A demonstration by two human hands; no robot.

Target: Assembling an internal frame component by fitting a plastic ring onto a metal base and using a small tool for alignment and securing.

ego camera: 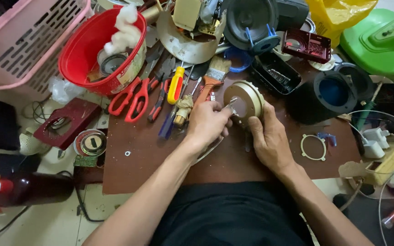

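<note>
Where the left hand (207,124) meets the round beige housing (245,99), its fingers curl tight round something small and silvery, too little of it showing to tell what it is. That hand's fingertips are pinched shut on this metal piece (231,108) against the housing's open face. The right hand (269,139) grips the housing from below and behind, fingers wrapped round its rim, so the near side of the housing is hidden. Both hands and the housing sit over the middle of the brown board (160,159).

Just left of the left hand lie a paintbrush (213,75), a yellow-handled screwdriver (175,85) and red-handled scissors (131,98), crowded together; beyond them a red bowl (87,50) holds white wadding. To the right of the right hand a thin pale ring (313,147) lies flat on the board, with a black cylinder with a blue inside (329,93) farther off. A pink basket (19,41) is cut off at the upper left corner.

Bare board lies near the left forearm, towards the person, with only a small washer (127,153) on it; the board's front edge runs just beneath the wrists.
</note>
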